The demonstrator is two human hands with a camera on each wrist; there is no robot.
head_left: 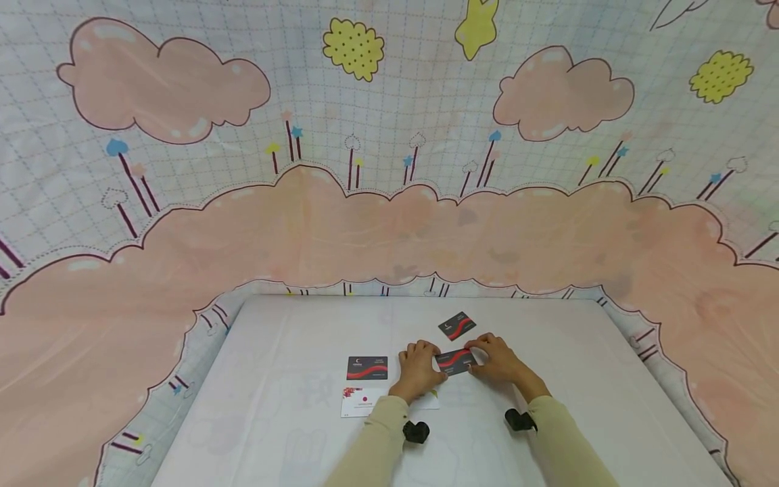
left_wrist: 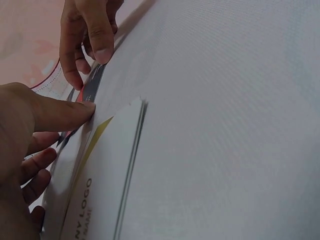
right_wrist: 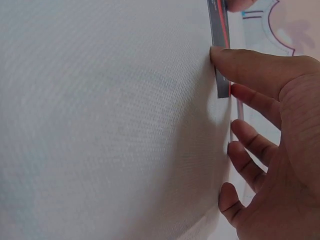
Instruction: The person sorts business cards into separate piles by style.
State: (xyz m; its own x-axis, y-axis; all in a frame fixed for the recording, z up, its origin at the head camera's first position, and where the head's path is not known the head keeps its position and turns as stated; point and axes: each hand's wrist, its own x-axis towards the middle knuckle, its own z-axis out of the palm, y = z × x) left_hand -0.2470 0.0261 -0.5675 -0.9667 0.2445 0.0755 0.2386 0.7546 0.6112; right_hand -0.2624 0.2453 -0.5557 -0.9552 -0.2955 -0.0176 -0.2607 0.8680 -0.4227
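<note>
A dark grey business card (head_left: 454, 362) with a red wave lies between my two hands on the white table. My left hand (head_left: 418, 370) holds its left end, thumb at the near edge and fingers at the far side. At the right end, my right hand (head_left: 499, 362) pinches the card with the thumb (right_wrist: 245, 62) on the near edge and the index finger behind. A second dark card (head_left: 458, 326) lies tilted just beyond. To the left rests another dark card (head_left: 367, 368). White cards with a gold corner (left_wrist: 107, 175) sit stacked under my left wrist.
A white card with red flowers (head_left: 359, 404) lies below the left dark card. The white table (head_left: 274, 406) runs back to a patterned cloth wall (head_left: 389, 237). Black wrist straps (head_left: 416, 432) sit at both cuffs.
</note>
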